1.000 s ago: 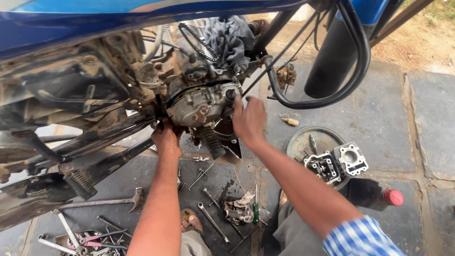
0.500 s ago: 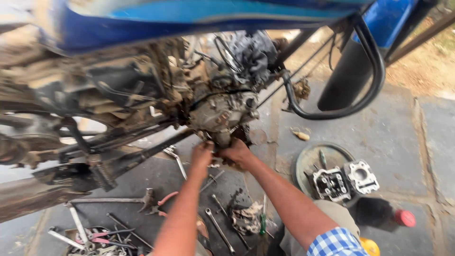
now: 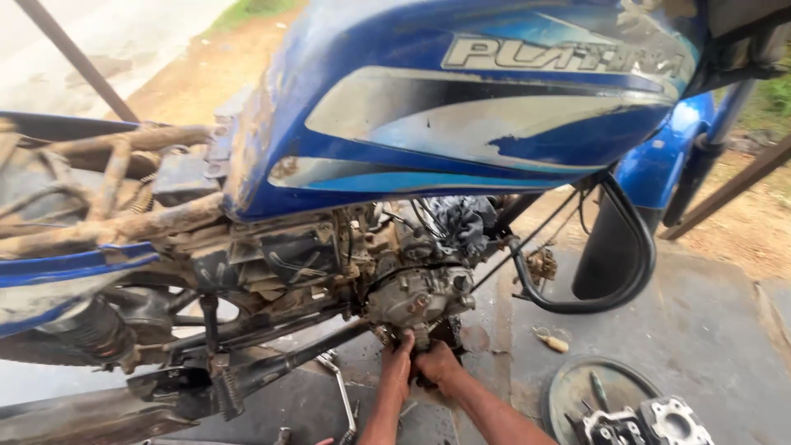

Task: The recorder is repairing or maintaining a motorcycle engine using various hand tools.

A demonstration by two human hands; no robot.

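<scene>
Hands are both up under the engine (image 3: 420,298) of the blue motorcycle, left hand (image 3: 396,363) and right hand (image 3: 437,367) pressed side by side against the bottom of the grimy crankcase, fingers curled round something down there. Can't tell what exactly they're gripping, it's hidden behind the knuckles.

If you're working blind under a case like this, I'd say keep both hands close like that so one steadies while the other works, and go by feel, slow, because that underside looks greasy and slippery.

Engine sits low in the middle of the frame, right below the blue fuel tank (image 3: 461,99), caked in dirt, bare metal grey, wires and a rag (image 3: 461,218) bunched on top. Cylinder head parts (image 3: 651,422) sit in a round tray (image 3: 577,387) on the floor, near right, well apart from the hands
</scene>
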